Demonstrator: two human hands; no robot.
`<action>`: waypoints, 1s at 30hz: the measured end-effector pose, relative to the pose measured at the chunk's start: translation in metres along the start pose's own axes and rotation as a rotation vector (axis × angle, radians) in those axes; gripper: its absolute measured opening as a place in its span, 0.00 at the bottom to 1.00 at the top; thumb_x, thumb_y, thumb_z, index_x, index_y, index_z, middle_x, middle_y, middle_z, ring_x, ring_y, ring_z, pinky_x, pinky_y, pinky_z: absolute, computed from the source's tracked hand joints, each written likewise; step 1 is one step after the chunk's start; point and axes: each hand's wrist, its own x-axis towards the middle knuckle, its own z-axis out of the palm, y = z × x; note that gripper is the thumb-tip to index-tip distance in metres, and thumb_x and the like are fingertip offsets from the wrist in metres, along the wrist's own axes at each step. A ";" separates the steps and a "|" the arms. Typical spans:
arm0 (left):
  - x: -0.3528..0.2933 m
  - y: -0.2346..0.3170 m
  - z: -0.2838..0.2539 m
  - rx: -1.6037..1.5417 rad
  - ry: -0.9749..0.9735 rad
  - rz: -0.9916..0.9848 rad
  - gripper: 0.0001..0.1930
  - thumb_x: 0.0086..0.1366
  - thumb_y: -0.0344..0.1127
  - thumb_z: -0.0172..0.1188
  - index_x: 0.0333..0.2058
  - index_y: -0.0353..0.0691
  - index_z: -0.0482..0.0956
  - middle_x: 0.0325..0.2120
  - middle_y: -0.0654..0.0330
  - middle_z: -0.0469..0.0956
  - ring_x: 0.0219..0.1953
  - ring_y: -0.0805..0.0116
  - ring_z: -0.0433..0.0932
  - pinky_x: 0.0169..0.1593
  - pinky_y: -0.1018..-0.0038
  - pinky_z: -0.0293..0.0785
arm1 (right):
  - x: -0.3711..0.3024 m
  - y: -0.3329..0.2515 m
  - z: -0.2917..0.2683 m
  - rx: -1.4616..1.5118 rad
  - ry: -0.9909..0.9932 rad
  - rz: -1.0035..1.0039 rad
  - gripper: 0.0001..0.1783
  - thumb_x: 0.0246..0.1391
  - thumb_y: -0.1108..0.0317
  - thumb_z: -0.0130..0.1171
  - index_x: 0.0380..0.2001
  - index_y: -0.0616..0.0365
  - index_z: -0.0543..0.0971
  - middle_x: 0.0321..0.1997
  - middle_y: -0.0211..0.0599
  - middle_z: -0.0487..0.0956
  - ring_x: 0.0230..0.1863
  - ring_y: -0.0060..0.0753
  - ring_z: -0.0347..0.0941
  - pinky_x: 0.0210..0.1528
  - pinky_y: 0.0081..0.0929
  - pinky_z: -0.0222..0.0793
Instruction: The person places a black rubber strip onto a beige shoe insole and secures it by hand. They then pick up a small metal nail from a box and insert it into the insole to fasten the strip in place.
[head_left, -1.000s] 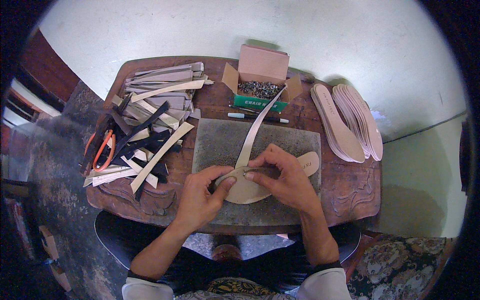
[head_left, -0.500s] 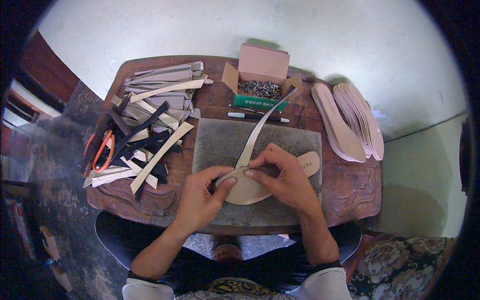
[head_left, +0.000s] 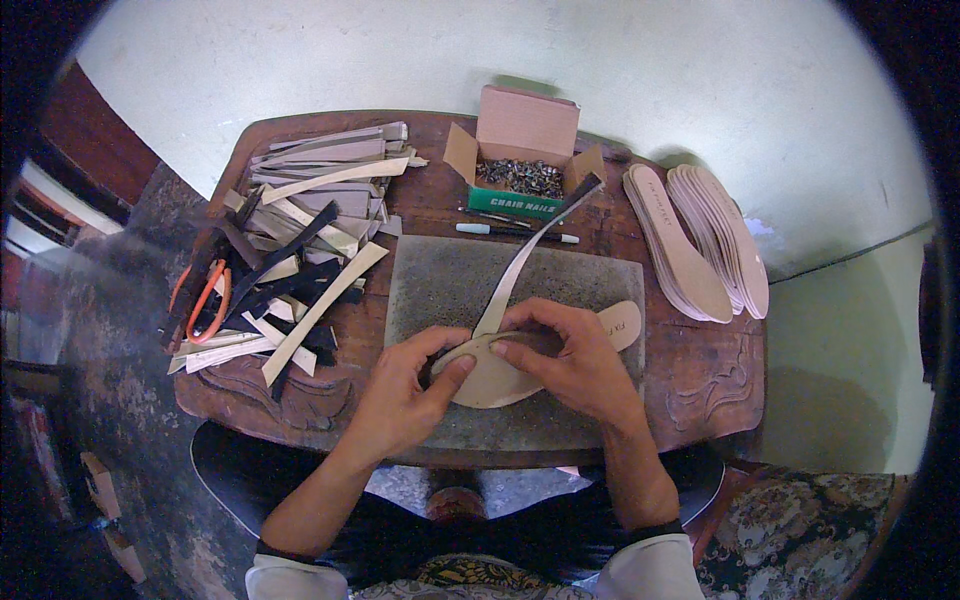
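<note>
Wall of pale, smooth plaster (head_left: pixel 640 80) rises behind the far edge of a dark brown wooden table (head_left: pixel 690 365) with carved near corners. A dark grey, rough-faced rectangular slab (head_left: pixel 430 275) lies on the middle and near part of the table. To its left spreads a loose heap of narrow beige, grey and black strips (head_left: pixel 290 243), neatly layered at the far side and tangled at the near side. On the far right rest stacks of beige, sole-shaped insoles (head_left: pixel 680 250), side by side.

The left hand (head_left: pixel 408 390) grips the left end of a single beige, sole-shaped insole (head_left: pixel 495 388), thumb on top and fingers curled under the far edge. The right hand (head_left: pixel 565 360) pinches the same insole at its far edge, thumb on the upper face and index finger at the strip's base. This insole is over the slab, its narrower end pointing right; whether it touches the slab cannot be told.

Beyond the slab stands an open green-and-brown cardboard box (head_left: pixel 515 203), flaps raised. Orange looped tool handles (head_left: pixel 210 300) lie at the heap's left side. From the held insole's far edge a slim pale strip with a dark tip (head_left: pixel 513 272) curves up toward the box. Near the box lies a black pen with pale blue ends (head_left: pixel 515 233). Small metallic nails (head_left: pixel 520 178) fill the box.
</note>
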 end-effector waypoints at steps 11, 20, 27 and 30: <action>-0.001 0.010 -0.003 0.060 -0.028 -0.036 0.14 0.64 0.33 0.60 0.47 0.35 0.77 0.33 0.56 0.81 0.27 0.73 0.75 0.29 0.76 0.69 | -0.001 -0.002 0.003 -0.016 0.021 -0.001 0.10 0.50 0.70 0.66 0.35 0.62 0.79 0.31 0.33 0.80 0.36 0.23 0.75 0.39 0.24 0.70; -0.001 0.011 -0.002 -0.056 -0.043 -0.100 0.14 0.65 0.32 0.60 0.47 0.33 0.77 0.34 0.56 0.81 0.34 0.75 0.78 0.36 0.75 0.74 | 0.000 -0.001 0.005 -0.031 0.046 -0.036 0.10 0.51 0.70 0.66 0.35 0.61 0.77 0.30 0.33 0.79 0.34 0.25 0.74 0.38 0.25 0.70; -0.002 0.010 -0.004 -0.052 -0.075 -0.106 0.14 0.66 0.33 0.59 0.48 0.33 0.76 0.35 0.58 0.81 0.36 0.75 0.77 0.38 0.76 0.74 | 0.000 -0.006 0.003 -0.049 -0.005 0.010 0.12 0.51 0.69 0.64 0.37 0.61 0.76 0.35 0.42 0.82 0.39 0.40 0.81 0.41 0.33 0.73; 0.000 0.013 -0.007 -0.028 -0.145 -0.120 0.13 0.69 0.32 0.57 0.49 0.34 0.75 0.39 0.62 0.79 0.40 0.77 0.76 0.44 0.78 0.73 | 0.000 -0.004 0.002 -0.057 -0.004 0.002 0.12 0.51 0.69 0.64 0.37 0.61 0.76 0.35 0.42 0.82 0.39 0.41 0.80 0.40 0.33 0.73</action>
